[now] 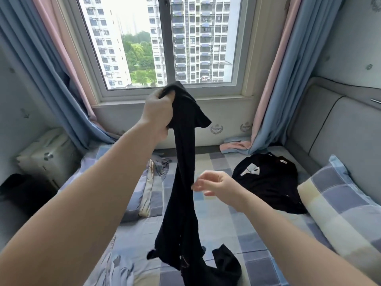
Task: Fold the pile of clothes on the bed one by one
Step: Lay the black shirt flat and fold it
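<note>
Upper centre, the left grip [158, 112] clenches the top of a black garment [183, 162], which hangs to the bed [226, 219] at lower centre. The right grip [216, 185], fingers loose and empty, sits just beside its middle.

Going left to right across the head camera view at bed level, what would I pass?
White box → crumpled grey-blue garment → hanging black garment → right hand → black shirt lying on the bed → checked pillow.
</note>
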The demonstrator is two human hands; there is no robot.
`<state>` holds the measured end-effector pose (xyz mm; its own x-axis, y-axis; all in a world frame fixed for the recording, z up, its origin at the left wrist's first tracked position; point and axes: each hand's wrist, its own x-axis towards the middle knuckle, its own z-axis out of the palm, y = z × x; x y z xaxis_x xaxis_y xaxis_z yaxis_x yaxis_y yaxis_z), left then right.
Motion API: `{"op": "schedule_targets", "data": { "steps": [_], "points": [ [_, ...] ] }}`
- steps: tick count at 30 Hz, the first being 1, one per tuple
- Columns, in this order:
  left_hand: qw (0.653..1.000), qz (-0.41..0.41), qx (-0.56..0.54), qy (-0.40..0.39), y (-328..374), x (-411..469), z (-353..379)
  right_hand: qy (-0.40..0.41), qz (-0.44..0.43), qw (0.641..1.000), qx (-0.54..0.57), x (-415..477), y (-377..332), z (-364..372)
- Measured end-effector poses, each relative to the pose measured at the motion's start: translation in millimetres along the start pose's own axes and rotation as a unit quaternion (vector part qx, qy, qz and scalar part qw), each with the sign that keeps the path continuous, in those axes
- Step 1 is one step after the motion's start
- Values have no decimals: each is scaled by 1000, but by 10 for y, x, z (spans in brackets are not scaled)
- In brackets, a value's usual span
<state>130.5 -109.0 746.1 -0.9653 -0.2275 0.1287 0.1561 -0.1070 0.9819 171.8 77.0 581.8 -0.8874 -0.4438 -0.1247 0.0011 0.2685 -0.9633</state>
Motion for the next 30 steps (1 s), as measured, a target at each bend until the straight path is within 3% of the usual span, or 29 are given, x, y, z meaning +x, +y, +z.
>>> {"op": "schedule_targets", "data": {
  "steps": [3, 6, 12, 15, 17, 21, 25, 27, 30],
  "points": [
    [1000, -22, -12, -2, -79, -33, -40, 39, -29, 999, 0, 161, -78, 167],
    [998, -43, -43, -20, -131, -73, -72, -1, 1, 1000, 9, 333, -25, 439],
    [997, -60, -57, -9, -21, -35, -313, -38, 89, 991, -89, 332, 345, 638],
    [999, -38, 0, 27, -76, -8, -471, 11, 62, 996, -60, 279, 275, 603],
    [994, -6, 98, 47, -147, 19, -617, 39, 30, 998, -32, 241, 116, 507],
    [957, -57, 271, -87, -385, -148, -814, 120, -73, 988, 58, 181, -412, 235],
    [901, -135, 306, -275, -599, -479, -704, 173, -121, 970, 121, 255, -956, 53],
    [915, -112, 272, -275, -711, -551, -591, 185, -134, 965, 126, 289, -1188, 13],
    [953, -47, 226, -197, -726, -555, -502, 207, -144, 959, 131, 319, -1405, -84]
  ]
}}
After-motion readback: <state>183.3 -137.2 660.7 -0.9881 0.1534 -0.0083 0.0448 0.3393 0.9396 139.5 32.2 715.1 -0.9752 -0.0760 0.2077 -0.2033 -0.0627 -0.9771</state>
